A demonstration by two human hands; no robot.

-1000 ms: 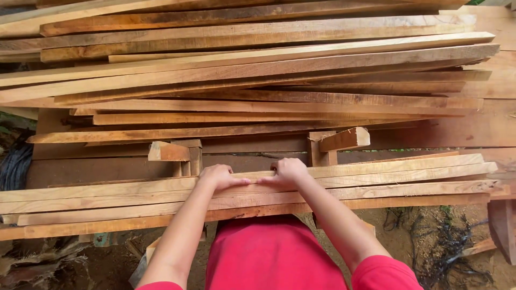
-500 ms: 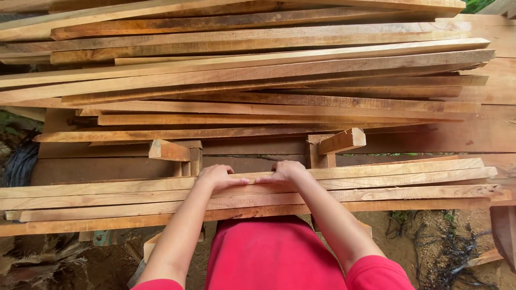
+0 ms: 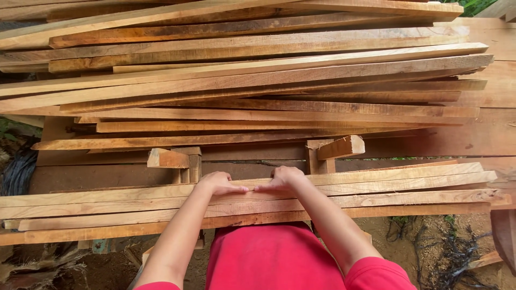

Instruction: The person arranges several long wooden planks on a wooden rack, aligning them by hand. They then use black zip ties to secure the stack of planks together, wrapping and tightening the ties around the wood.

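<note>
The left hand [image 3: 217, 183] and right hand [image 3: 284, 178] are laid flat, fingers released, on the near wooden slats [image 3: 376, 185]; nothing is grasped.

Outdoor timber yard w/ rough-sawn planks [image 3: 258, 80] stacked over dirt ground [image 3: 430, 247].

Left hand [image 3: 217, 182] and right hand [image 3: 285, 177] are lying on the near strips [image 3: 376, 185]; palms are facing down, so whatever is under them is staying hidden, grip can't be judged. Fingers [image 3: 236, 188] are meeting at the middle, contact unclear. Near strips are running off the left edge. Big stack of planks [image 3: 258, 80] is getting cut off top and left, lower layers covered by upper ones. Supports [image 3: 183, 161] under the stack are mostly hidden. Dark tangle [image 3: 19, 172] at left is too shadowed to identify.
</note>
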